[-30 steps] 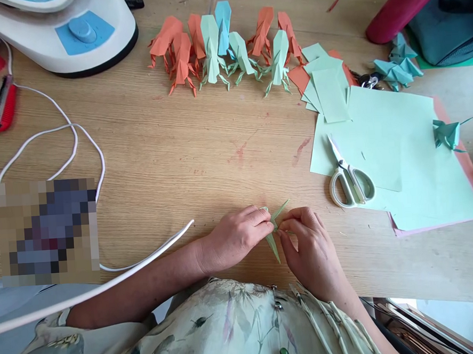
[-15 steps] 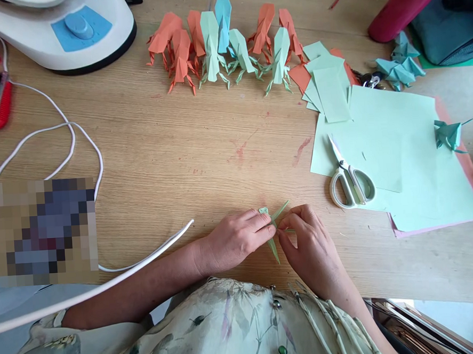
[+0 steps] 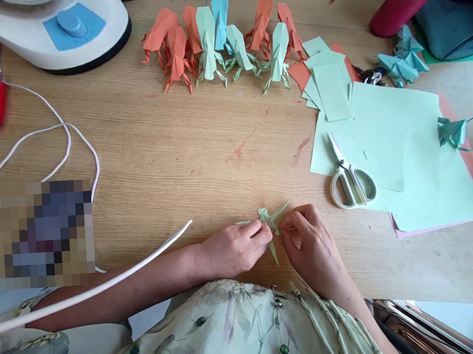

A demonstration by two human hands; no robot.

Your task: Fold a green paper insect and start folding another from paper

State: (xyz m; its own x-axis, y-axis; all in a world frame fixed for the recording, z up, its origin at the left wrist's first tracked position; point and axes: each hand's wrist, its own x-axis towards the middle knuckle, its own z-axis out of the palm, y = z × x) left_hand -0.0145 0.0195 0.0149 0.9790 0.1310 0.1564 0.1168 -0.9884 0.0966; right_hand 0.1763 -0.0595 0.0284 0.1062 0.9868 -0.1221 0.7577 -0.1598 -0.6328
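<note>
Near the table's front edge lies a light green folded-paper figure (image 3: 264, 216) with thin pointed limbs spreading out. My left hand (image 3: 236, 246) pinches its middle between thumb and fingers, so part of the body is hidden. On the other side, my right hand (image 3: 310, 236) has thumb and forefinger closed at the figure's right edge, apparently on a thin limb. White-handled scissors (image 3: 351, 180) lie slightly spread to the right, on green paper sheets (image 3: 419, 155).
Several folded-paper figures in orange (image 3: 176, 52), green (image 3: 208, 45) and blue (image 3: 220, 20) stand at the back. Small green paper pieces (image 3: 331, 91) lie beside them. A white cable (image 3: 146, 266) crosses my left forearm. A white appliance (image 3: 102, 25) occupies the back left.
My left fingers have drawn back and curled, uncovering more of the figure's upper part and a limb on the left. My right hand stays almost in place. The view has shifted slightly.
</note>
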